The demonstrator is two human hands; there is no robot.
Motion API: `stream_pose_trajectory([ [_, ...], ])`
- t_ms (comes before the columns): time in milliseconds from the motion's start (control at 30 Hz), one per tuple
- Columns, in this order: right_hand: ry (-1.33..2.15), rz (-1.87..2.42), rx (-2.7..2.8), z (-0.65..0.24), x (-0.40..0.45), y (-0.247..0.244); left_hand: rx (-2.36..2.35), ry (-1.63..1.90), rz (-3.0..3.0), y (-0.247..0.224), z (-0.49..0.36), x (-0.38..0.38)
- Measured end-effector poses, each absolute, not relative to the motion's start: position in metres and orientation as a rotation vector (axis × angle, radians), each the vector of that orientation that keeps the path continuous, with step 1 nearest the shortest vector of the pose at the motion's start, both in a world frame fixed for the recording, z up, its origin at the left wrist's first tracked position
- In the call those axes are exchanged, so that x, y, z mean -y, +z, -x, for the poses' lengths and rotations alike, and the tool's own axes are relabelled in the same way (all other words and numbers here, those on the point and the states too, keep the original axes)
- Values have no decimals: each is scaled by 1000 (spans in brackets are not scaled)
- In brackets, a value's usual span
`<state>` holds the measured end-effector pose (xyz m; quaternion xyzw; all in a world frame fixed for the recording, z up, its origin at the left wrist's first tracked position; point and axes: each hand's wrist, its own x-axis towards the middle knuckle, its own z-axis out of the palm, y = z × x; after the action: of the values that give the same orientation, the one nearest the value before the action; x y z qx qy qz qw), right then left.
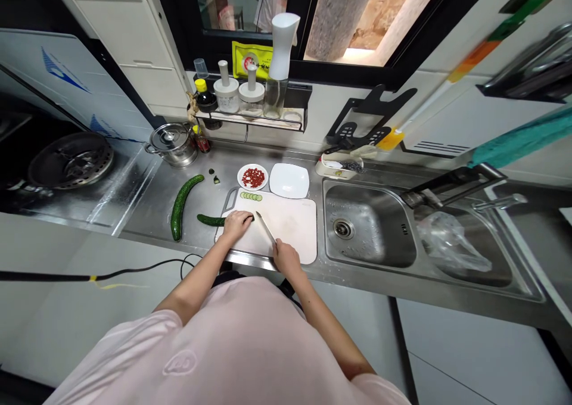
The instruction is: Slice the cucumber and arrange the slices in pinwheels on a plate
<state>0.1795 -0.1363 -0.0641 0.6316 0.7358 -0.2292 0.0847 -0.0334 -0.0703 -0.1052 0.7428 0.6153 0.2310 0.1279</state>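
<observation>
- Cucumber piece (pixel 210 220): lies across the left edge of the white cutting board (pixel 292 232), with its outer end over the stainless steel counter (pixel 143 214).
- Left hand (pixel 236 225): sits on top of the cucumber piece, its fingers (pixel 245 217) curled down and grasping it.
- Right hand (pixel 286 258): fingers clenched around the handle of a kitchen knife (pixel 265 227); the blade angles toward the left hand, its tip near the cucumber piece.
- Cucumber slices (pixel 251 196): 1 overlapping row near the board's far edge.
- Whole cucumber (pixel 182 205): curved, on the counter left of the board; 2 dark green scraps (pixel 215 180) lie near it.
- Round plate (pixel 252 177): holds chopped red chili, just beside an empty square white plate (pixel 289 180), both beyond the board.
- Lidded steel pot (pixel 171 143): far left of the counter.
- Steel sink (pixel 370 223): right of the board, with a plastic bag (pixel 451 243) in the adjoining basin.
</observation>
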Motion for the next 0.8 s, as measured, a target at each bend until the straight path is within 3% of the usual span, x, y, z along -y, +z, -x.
stream_pose_trajectory([
  [300,-353,-2066,-2213,-207,116,-50,-1829,575,-2006,-93,31,69],
  [667,-90,-2112,-2407,-225,108,-56,-1710,972,-1524,-75,21,51],
  [800,2,-2086,-2479,-228,106,-54,-1513,802,-1685,-60,14,48],
])
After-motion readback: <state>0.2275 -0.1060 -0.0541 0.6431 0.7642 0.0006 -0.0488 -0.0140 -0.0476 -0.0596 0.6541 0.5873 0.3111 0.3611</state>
